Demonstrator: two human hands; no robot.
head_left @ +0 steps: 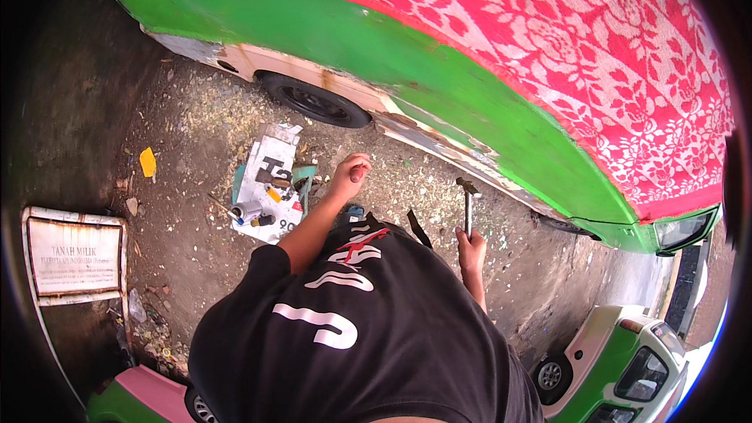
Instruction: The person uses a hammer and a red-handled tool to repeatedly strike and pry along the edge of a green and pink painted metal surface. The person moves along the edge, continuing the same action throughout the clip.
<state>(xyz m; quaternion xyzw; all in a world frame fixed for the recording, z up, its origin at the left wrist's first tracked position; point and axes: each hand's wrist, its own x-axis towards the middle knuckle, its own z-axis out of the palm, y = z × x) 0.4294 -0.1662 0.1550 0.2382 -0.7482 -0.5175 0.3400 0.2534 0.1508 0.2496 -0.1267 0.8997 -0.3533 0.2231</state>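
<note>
My right hand (pixel 471 249) is closed round the handle of a hammer (pixel 468 202), whose dark head points up and away from me. In my closed left hand (pixel 341 185) is a tool with a red handle (pixel 357 173); only the handle's end shows, and the rest is hidden by the fist. Both hands are held out in front of my body, apart from each other. Beyond them stands a green van (pixel 329 31) with worn, bare patches along its lower side panel (pixel 439 145). Neither tool appears to touch it.
A floral red cloth (pixel 548 39) covers the van's top. Left of my left hand, a white printed board (pixel 270 149) on the ground bears several small tools and a roll. Pale flakes litter the ground. A framed sign (pixel 76 258) stands left; parked vehicles (pixel 619 364) are behind me.
</note>
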